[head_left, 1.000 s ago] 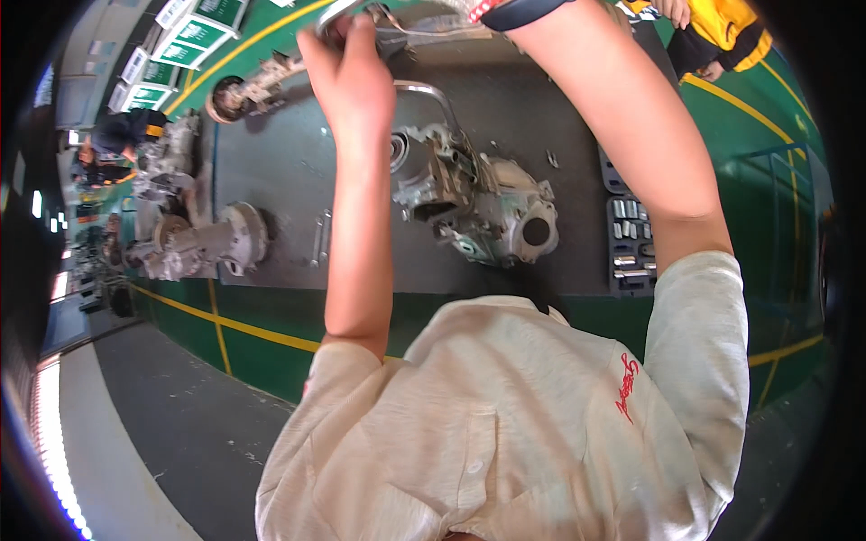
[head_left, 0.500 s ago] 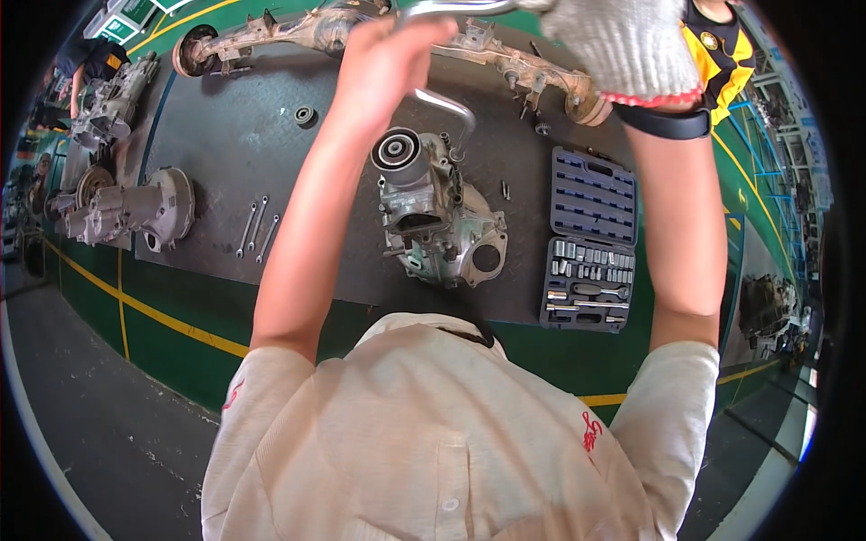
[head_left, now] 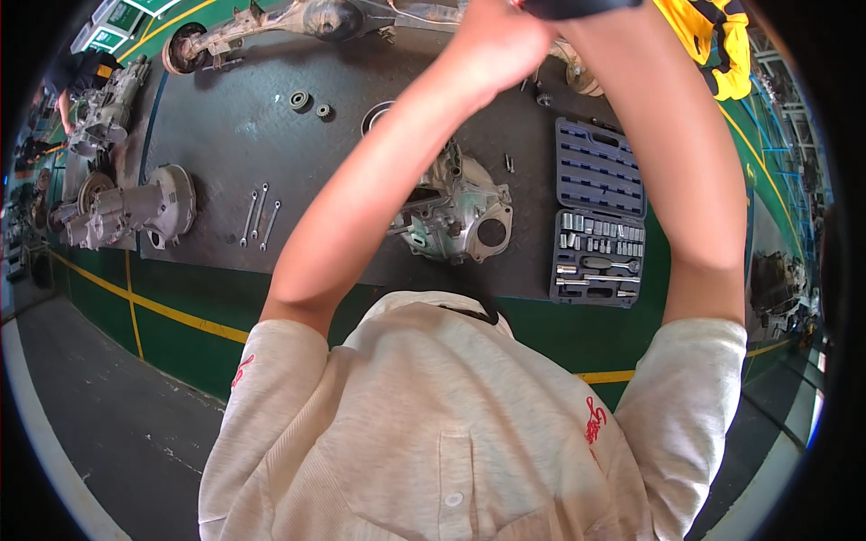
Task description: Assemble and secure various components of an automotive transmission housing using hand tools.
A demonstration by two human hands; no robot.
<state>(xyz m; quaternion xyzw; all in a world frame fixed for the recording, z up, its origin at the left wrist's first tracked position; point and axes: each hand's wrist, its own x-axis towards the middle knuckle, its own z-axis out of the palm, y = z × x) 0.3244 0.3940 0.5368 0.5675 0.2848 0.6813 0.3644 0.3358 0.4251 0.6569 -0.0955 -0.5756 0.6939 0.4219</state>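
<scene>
My left hand [head_left: 507, 43] reaches to the top edge, above the gearbox, with its fingers hidden or cut off, so I cannot tell what it holds. Only the dark wristband [head_left: 586, 7] and forearm of my right arm show; the hand lies beyond the upper edge. Both wrists are close together. Below them a metal gearbox [head_left: 469, 221] stands on the dark work table [head_left: 216, 135], partly covered by my left forearm. Part of a round bearing rim [head_left: 375, 114] peeks out beside that forearm.
A rusty vehicle axle [head_left: 334, 20] spans the far side. An opened socket set case [head_left: 600, 194] lies right, several spanners [head_left: 253, 216] left, a bearing [head_left: 299, 101] and small gear [head_left: 325, 112] beyond. Another gearbox [head_left: 135, 207] sits left; a person in yellow-black [head_left: 722, 45] stands far right.
My left hand has moved right and toward the top edge. My gloved right hand has gone out of view, and the bent metal crank bar no longer shows. The small gear has come into sight.
</scene>
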